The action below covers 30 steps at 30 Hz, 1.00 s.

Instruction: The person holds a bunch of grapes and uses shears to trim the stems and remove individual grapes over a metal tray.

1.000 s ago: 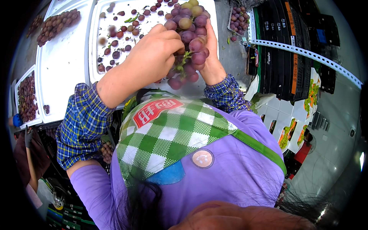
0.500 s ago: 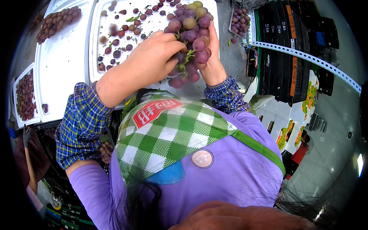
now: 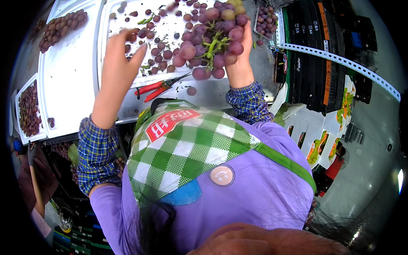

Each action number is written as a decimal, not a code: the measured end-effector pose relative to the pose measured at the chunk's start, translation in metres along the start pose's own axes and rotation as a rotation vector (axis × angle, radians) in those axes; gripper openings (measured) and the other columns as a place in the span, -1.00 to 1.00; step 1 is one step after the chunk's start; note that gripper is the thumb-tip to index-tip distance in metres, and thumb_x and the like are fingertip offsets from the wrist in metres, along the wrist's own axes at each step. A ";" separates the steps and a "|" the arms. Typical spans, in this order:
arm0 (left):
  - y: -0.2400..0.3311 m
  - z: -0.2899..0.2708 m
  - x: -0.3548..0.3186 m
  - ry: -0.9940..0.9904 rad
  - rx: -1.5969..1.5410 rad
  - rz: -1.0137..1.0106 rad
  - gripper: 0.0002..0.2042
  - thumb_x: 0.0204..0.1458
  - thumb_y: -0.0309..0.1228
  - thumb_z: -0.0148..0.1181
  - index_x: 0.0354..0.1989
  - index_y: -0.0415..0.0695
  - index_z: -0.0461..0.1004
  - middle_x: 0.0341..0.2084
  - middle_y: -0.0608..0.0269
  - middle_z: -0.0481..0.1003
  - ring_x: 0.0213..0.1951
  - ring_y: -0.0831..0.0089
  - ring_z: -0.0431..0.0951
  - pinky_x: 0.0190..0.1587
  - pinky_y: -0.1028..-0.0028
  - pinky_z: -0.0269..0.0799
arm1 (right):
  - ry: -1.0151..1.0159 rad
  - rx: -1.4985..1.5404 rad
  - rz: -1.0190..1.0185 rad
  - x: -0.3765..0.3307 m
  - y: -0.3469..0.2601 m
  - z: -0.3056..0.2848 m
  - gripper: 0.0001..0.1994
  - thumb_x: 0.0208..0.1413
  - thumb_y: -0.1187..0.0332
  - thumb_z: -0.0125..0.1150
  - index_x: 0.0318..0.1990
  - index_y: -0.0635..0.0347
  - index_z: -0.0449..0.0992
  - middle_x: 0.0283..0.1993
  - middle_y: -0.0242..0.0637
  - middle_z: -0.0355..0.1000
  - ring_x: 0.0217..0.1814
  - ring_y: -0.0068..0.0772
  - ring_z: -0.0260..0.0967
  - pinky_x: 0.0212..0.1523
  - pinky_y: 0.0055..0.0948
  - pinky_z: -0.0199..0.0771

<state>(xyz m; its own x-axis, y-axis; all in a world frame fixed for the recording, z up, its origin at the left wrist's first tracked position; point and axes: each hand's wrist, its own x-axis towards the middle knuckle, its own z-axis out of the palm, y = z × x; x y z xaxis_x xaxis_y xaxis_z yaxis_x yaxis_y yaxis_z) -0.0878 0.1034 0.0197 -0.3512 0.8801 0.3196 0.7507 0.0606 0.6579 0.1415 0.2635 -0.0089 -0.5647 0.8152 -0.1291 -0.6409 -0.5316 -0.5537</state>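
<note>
My right hand (image 3: pixel 241 63) holds up a bunch of grapes (image 3: pixel 217 42), purple with a few yellowish-green berries at the top. Its green stems show on the side facing me, and the bunch hides most of the fingers. To the left, my left hand (image 3: pixel 117 63) is open over the white tray (image 3: pixel 106 25), thumb and fingers apart, the fingertips slightly blurred. Loose grapes (image 3: pixel 163 55) and bits of green stem lie scattered in that tray. Red-handled snips (image 3: pixel 161 87) rest between my hands at the near edge, beside a single grape (image 3: pixel 191 91).
Another bunch (image 3: pixel 63 29) lies on a white surface (image 3: pixel 70 76) at the left, near a small tray of grapes (image 3: pixel 29 108). At the right stand a container of grapes (image 3: pixel 267 21), a perforated metal strip (image 3: pixel 335 59) and stacked black crates (image 3: pixel 304 63). Another person's arm (image 3: pixel 36 187) shows at lower left.
My left hand has left the bunch and moved left over the tray, its fingers opening. The bunch has shifted slightly up and right and turned, showing its stems. The snips have come into view.
</note>
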 end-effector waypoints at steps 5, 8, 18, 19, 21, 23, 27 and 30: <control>0.015 0.033 -0.055 -0.355 -0.168 -0.022 -0.80 -0.09 -0.57 0.21 -0.23 -0.17 0.53 -0.39 0.10 0.49 -0.30 0.13 0.51 -0.23 0.25 0.43 | 0.018 0.012 -0.081 0.015 -0.012 -0.032 -0.49 0.29 -0.12 -0.31 0.07 0.07 0.34 0.09 -0.28 0.36 0.10 -0.26 0.34 0.13 -0.21 0.37; 0.035 0.053 -0.066 -0.603 -0.171 0.298 -0.77 -0.08 -0.56 0.15 -0.19 -0.18 0.51 -0.34 0.11 0.48 -0.31 0.13 0.54 -0.28 0.27 0.47 | -0.038 -0.086 -0.173 0.014 -0.015 -0.029 -0.49 0.29 -0.12 -0.31 0.07 0.08 0.34 0.08 -0.29 0.36 0.10 -0.24 0.33 0.14 -0.20 0.36; 0.012 0.149 -0.090 -0.880 0.194 0.643 -0.87 -0.13 -0.53 0.07 -0.37 -0.19 0.48 -0.43 0.09 0.47 -0.38 0.19 0.57 -0.38 0.25 0.50 | -0.101 -0.006 -0.252 -0.008 -0.030 -0.008 -0.52 0.30 -0.08 -0.32 0.06 0.10 0.32 0.07 -0.25 0.34 0.12 -0.16 0.32 0.15 -0.13 0.35; 0.010 0.148 -0.088 -0.895 0.178 0.606 -0.90 -0.10 -0.51 0.12 -0.37 -0.18 0.47 -0.43 0.10 0.46 -0.34 0.16 0.56 -0.34 0.24 0.49 | -0.078 0.016 -0.246 -0.010 -0.032 -0.005 -0.52 0.29 -0.08 -0.31 0.06 0.10 0.32 0.07 -0.24 0.34 0.12 -0.14 0.32 0.14 -0.12 0.35; 0.029 0.120 -0.070 -0.860 -0.007 0.450 -0.89 -0.09 -0.48 0.17 -0.36 -0.17 0.45 -0.42 0.12 0.46 -0.31 0.14 0.55 -0.30 0.23 0.48 | -0.043 0.047 -0.230 -0.017 -0.037 -0.012 -0.51 0.29 -0.09 -0.28 0.07 0.12 0.31 0.08 -0.21 0.33 0.12 -0.13 0.32 0.13 -0.10 0.37; 0.040 0.094 -0.050 -0.800 -0.146 0.295 -0.83 -0.09 -0.42 0.25 -0.33 -0.14 0.43 -0.39 0.14 0.47 -0.29 0.13 0.53 -0.25 0.20 0.44 | -0.045 0.030 -0.203 -0.019 -0.040 -0.021 -0.48 0.28 -0.11 -0.26 0.10 0.13 0.30 0.09 -0.18 0.33 0.12 -0.14 0.32 0.13 -0.10 0.38; 0.025 0.061 -0.023 -0.401 0.008 0.109 -0.69 -0.09 -0.48 0.30 -0.12 -0.15 0.45 -0.21 0.12 0.50 -0.27 0.17 0.56 -0.23 0.32 0.49 | -0.062 0.038 -0.183 -0.024 -0.037 -0.026 -0.46 0.28 -0.12 -0.26 0.12 0.14 0.28 0.10 -0.17 0.33 0.12 -0.14 0.32 0.13 -0.10 0.38; 0.013 0.044 -0.012 -0.175 0.090 0.043 -0.59 -0.06 -0.51 0.30 0.02 -0.22 0.42 -0.11 0.04 0.48 -0.32 0.26 0.56 -0.25 0.40 0.49 | -0.059 0.080 -0.183 -0.033 -0.035 -0.029 -0.46 0.28 -0.12 -0.26 0.13 0.14 0.28 0.11 -0.17 0.32 0.12 -0.15 0.32 0.13 -0.10 0.39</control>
<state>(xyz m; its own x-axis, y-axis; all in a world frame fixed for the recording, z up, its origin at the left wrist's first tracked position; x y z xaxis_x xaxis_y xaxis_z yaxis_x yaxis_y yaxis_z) -0.0497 0.1145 -0.0055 -0.2209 0.9506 0.2179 0.8128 0.0560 0.5798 0.1971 0.2620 -0.0091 -0.4630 0.8862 0.0179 -0.7735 -0.3941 -0.4963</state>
